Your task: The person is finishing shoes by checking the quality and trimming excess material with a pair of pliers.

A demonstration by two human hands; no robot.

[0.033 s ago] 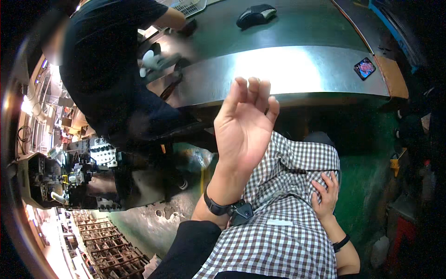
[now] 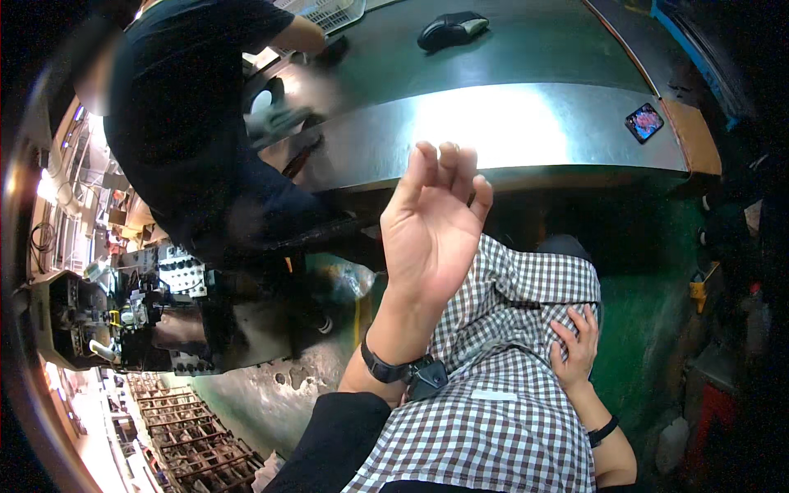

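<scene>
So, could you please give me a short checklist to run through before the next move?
1. Left hand empty: ok, raised, palm showing.
2. Right hand empty: cannot tell, it rests on the checked apron, palm hidden.
3. Black shoe in hand: not ok, it lies on the green bench top.
4. Phone apart from the shoe: ok, on the metal strip.
5. Co-worker's arm clear of the shoe: ok.

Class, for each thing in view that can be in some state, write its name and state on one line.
Left hand: raised, empty, fingers loosely curled
Right hand: resting on the apron, fingers spread
Checked apron: worn, creased
Smartphone: face up, screen lit
Shoe: lying on the green surface
Left wristband: fastened
</scene>
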